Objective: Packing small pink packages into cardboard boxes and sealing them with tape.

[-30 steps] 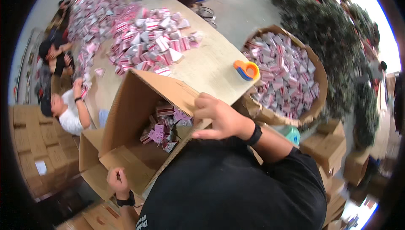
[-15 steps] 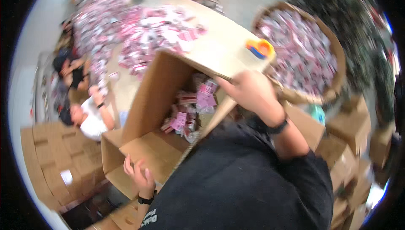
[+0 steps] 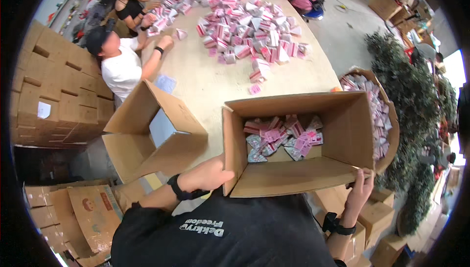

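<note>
I hold an open brown cardboard box [image 3: 293,179] against my chest with both hands. My left hand [image 3: 210,174], a black band on its wrist, grips the box's left wall. My right hand [image 3: 361,188], also with a black wristband, clasps the lower right corner from outside. Inside, at the box's far end, lies a small heap of pink and white packets [image 3: 284,137]. The box's far edge reaches over the round wooden table [image 3: 205,81].
A second open box [image 3: 156,130] stands to the left. More packets [image 3: 254,32] are heaped on the table, where other people [image 3: 120,64] sit. A round basket [image 3: 391,125] of packets and green artificial trees [image 3: 411,91] are on the right, stacked cartons [image 3: 54,91] on the left.
The box was tilted and off to my left, held by its upper edge and a lower flap. Now it sits level in front of me, with one hand on each side.
</note>
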Motion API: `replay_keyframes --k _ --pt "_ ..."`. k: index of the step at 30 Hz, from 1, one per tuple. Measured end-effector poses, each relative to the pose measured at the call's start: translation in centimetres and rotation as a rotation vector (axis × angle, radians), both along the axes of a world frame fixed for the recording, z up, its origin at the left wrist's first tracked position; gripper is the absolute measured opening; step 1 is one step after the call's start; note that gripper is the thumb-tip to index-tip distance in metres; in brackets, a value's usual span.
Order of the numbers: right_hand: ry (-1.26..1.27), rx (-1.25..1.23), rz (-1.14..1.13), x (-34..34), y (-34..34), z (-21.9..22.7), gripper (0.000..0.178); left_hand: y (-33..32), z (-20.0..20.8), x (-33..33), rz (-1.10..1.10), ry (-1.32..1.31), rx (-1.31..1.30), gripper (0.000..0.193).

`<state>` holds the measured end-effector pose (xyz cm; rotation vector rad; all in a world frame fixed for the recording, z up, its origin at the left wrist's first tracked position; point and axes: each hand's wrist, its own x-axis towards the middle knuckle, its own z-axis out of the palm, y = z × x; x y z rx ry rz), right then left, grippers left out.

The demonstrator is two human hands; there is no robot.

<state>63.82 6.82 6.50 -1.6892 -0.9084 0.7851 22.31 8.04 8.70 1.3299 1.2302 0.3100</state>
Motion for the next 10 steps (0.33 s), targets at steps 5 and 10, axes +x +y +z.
replay_keyframes --k 5,10 --pt "-0.455 0.045 -0.191 6.1 -5.2 6.2 0.022 2.7 -0.6 6.7 -0.357 0.015 -0.07 0.055" --pt "-0.346 0.016 -0.353 14.0 -11.2 9.8 0.024 3.2 0.0 13.1 -0.574 -0.114 0.024 0.078"
